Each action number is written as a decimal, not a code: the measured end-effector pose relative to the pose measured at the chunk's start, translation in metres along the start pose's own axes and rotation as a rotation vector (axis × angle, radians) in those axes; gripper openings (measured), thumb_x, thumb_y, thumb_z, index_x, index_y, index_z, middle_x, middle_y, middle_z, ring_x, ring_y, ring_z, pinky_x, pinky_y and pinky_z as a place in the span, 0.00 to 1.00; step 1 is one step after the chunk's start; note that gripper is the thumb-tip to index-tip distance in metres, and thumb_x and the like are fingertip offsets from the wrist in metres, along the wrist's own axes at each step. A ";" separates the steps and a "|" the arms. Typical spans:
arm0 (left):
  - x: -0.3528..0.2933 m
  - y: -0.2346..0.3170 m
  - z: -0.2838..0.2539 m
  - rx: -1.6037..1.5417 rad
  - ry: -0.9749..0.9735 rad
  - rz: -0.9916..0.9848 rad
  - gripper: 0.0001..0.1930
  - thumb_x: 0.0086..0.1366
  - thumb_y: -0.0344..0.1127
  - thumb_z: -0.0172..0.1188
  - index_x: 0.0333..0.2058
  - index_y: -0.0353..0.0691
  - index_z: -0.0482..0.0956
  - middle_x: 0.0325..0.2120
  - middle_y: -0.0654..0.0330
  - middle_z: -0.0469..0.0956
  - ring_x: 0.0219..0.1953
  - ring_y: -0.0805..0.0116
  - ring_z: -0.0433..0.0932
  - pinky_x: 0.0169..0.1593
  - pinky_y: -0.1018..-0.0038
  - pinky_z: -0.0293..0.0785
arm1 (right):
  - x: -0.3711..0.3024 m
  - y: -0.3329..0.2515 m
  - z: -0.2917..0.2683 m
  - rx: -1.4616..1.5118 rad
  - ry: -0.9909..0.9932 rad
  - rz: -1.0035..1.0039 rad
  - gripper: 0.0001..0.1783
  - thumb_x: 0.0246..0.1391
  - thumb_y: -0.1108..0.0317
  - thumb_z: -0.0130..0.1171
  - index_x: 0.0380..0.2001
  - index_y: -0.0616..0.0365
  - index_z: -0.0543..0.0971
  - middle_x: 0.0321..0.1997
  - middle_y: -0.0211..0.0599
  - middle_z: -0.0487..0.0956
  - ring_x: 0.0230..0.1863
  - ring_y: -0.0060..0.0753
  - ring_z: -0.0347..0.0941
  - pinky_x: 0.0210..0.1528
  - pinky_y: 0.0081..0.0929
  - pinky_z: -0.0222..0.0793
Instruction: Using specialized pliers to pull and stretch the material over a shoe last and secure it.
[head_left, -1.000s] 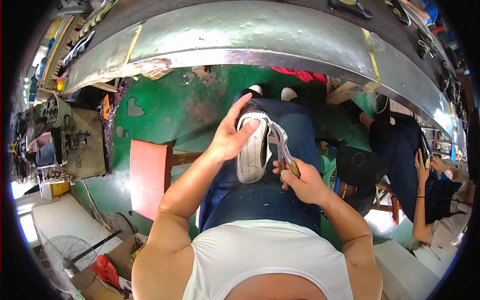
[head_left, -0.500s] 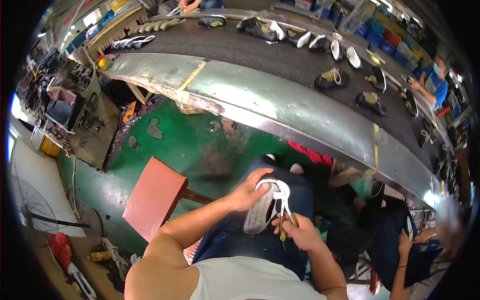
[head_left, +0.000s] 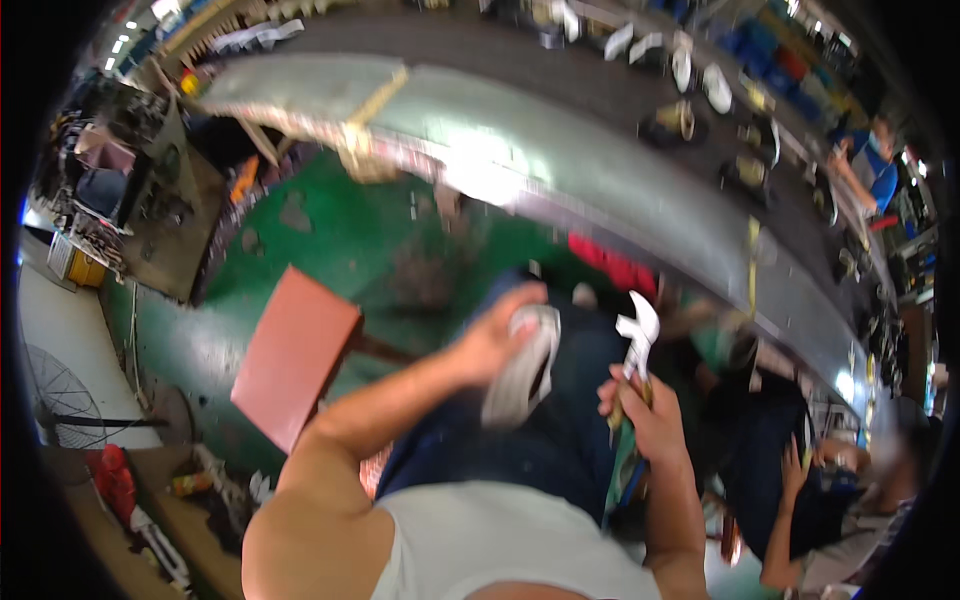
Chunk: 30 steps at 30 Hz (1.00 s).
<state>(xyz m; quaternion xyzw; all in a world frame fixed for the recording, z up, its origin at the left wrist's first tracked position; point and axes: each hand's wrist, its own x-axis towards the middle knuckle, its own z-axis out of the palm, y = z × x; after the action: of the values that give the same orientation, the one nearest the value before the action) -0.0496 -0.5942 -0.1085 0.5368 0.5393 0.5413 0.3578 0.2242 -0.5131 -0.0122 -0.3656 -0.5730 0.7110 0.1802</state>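
Gripping the shoe (head_left: 520, 385) at its upper end with the left hand (head_left: 503, 335), as seen in the head view, wrapping the fingers about that end and laying the thumb across the near face. Blurring too much there to tell each finger's exact place. Holding the shoe over the dark trousers (head_left: 440, 450), slanting it down to the left, and not showing clearly whether touching the cloth. Closing the right hand (head_left: 655, 415) round the handles of the pliers (head_left: 638, 345), pointing their pale, hooked metal head upward, to the right of the shoe and apart from it. Facing the metal-edged bench (head_left: 590, 195) ahead, with more shoes (head_left: 717, 90) lying on its dark top. Showing a red cloth (head_left: 612, 265) below the bench's edge, and a green floor (head_left: 300, 235) underneath. Having a reddish stool (head_left: 297, 355) near on the left, with a fan (head_left: 65, 400) farther out that way. Sharing the space with a co-worker (head_left: 850, 545) at the lower right and with a person in blue (head_left: 878, 180) beyond the bench.
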 end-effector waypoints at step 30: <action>0.028 -0.034 0.004 -0.200 -0.133 -0.258 0.21 0.73 0.25 0.51 0.63 0.40 0.67 0.52 0.61 0.72 0.53 0.75 0.71 0.60 0.75 0.67 | 0.067 0.128 0.026 -0.703 0.108 -0.383 0.14 0.62 0.69 0.56 0.48 0.66 0.73 0.37 0.54 0.78 0.38 0.60 0.76 0.42 0.46 0.72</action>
<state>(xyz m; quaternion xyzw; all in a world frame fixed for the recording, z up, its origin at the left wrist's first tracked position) -0.0564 -0.5612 -0.1364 0.4595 0.5224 0.5052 0.5106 0.1811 -0.5217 -0.1522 -0.3284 -0.8288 0.4050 0.2030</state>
